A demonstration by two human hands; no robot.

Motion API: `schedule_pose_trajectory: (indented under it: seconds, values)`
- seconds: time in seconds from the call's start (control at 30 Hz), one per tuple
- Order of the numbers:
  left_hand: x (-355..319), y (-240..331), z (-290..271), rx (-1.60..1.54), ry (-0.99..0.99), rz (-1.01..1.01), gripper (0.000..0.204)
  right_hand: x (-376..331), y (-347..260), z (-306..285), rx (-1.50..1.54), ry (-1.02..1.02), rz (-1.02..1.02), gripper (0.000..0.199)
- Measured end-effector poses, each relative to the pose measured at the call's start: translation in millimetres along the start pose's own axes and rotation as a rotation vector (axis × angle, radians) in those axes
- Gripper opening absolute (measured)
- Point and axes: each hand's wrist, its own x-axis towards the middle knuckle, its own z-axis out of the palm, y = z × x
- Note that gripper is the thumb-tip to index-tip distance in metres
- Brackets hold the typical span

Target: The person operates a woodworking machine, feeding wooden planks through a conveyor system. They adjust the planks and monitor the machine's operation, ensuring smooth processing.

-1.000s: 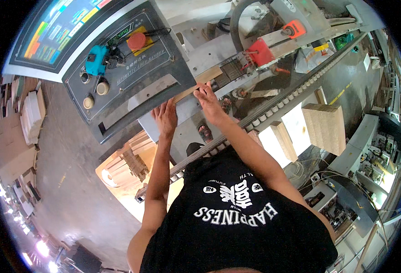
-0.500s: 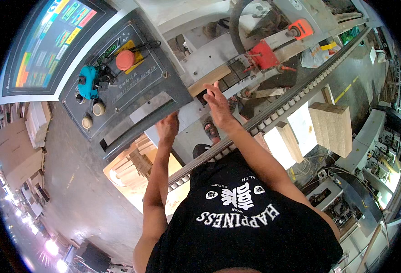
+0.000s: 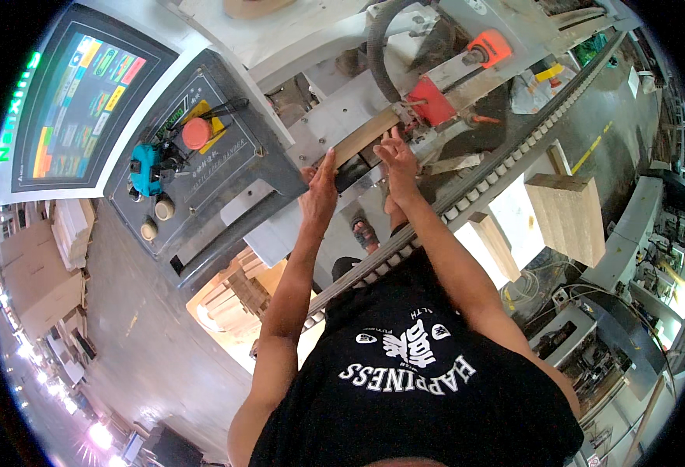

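A narrow wooden strip lies slantwise on the metal bed of the machine. My left hand is at its left end, fingers stretched out straight and touching or nearly touching the wood. At the near edge, close to the right end, is my right hand; its index finger reaches toward the strip and the other fingers are loosely bent. Neither hand is wrapped around the wood. Just beyond the strip's right end sits a red block on the machine.
A control panel with a red push button and a lit screen stands left. A roller rail crosses before me. Stacked wooden strips lie lower left, stacked boards right. A black hose curves above.
My left hand has moved up and right from beside the panel to the strip's left end. My right hand has shifted right along the strip. The view has turned slightly.
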Motion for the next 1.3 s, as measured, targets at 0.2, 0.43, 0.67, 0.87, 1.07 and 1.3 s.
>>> schedule_pose_trajectory:
  seconds: [0.2, 0.43, 0.67, 0.87, 1.07, 1.3]
  values:
    - [38.1, 34.7, 39.7, 0.127, 0.149, 0.132, 0.056, -42.4, -31.4, -66.6, -0.420, 0.035, -0.070, 0.029]
    - [77.6, 77.6, 58.3, 0.064, 0.162, 0.162, 0.053, -108.3, -122.6, -250.4, -0.970, 0.534, -0.402, 0.015]
    - [64.6, 58.7, 39.8, 0.003, 0.122, 0.131, 0.044, -200.1, -122.7, -385.1, -1.648, 0.034, 0.337, 0.090]
    - [-17.3, 38.2, 19.7, -0.060, 0.065, 0.096, 0.041, -240.6, -109.4, -402.0, -1.638, 0.053, 0.345, 0.081]
    - [-76.6, 123.3, 2.6, -0.285, 0.011, 0.406, 0.046, -212.2, -171.5, -341.5, -1.782, 0.032, 0.059, 0.067]
    - [-83.6, 175.8, -8.0, -0.100, -0.095, 0.542, 0.058, -130.8, -168.5, -143.1, -1.640, -0.493, -0.149, 0.065]
